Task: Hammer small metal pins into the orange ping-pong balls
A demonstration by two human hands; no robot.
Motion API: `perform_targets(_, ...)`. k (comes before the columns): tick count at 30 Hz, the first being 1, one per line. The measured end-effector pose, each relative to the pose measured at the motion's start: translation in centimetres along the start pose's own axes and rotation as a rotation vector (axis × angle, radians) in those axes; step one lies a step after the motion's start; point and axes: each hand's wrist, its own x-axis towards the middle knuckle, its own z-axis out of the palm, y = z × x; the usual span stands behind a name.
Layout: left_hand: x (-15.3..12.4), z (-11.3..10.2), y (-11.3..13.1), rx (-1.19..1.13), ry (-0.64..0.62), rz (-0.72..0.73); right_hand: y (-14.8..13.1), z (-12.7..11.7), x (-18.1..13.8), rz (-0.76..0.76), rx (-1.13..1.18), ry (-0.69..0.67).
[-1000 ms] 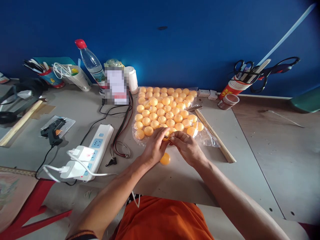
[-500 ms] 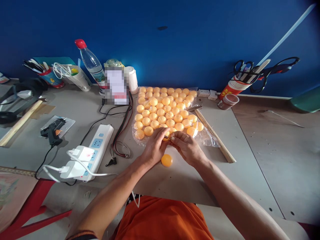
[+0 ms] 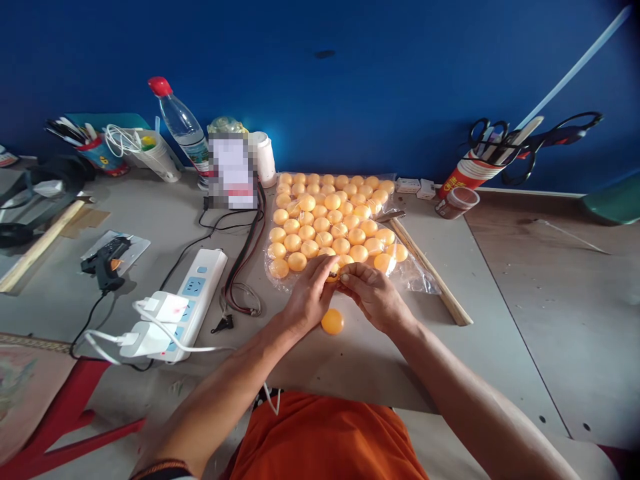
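Observation:
My left hand (image 3: 311, 292) is closed around an orange ball (image 3: 333, 276), which is mostly hidden by the fingers and shows a dark patch on its top. The thumb and fingers of my right hand (image 3: 377, 297) are pinched together against the ball's right side; whatever is between them is too small to make out. Just below both hands, a loose orange ball (image 3: 333, 321) lies on the grey table. Behind them, a clear plastic bag (image 3: 423, 279) full of similar orange balls (image 3: 323, 239) lies flat.
A wooden stick (image 3: 433, 277) lies right of the bag. Leftward are a white power strip (image 3: 204, 283) with chargers, cables, and a black glue gun (image 3: 111, 261). Along the blue wall stand a red-capped bottle (image 3: 183, 127), cups of tools, and a small brown tub (image 3: 457, 203).
Both hands stay at the same place around the ball, with only slight finger movement. The view has shifted very slightly.

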Motion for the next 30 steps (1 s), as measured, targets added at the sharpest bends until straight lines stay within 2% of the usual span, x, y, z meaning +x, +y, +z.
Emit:
perform_targets(9, -0.3, 0.2, 0.1, 0.016, 0.045, 0.06, 0.2, 0.1, -0.1, -0.013, -0.013, 0.021)
perform_targets(30, -0.2, 0.2, 1.1, 0.02, 0.078, 0.039, 0.2, 1.4, -0.4, 0.022, 0.096, 0.134)
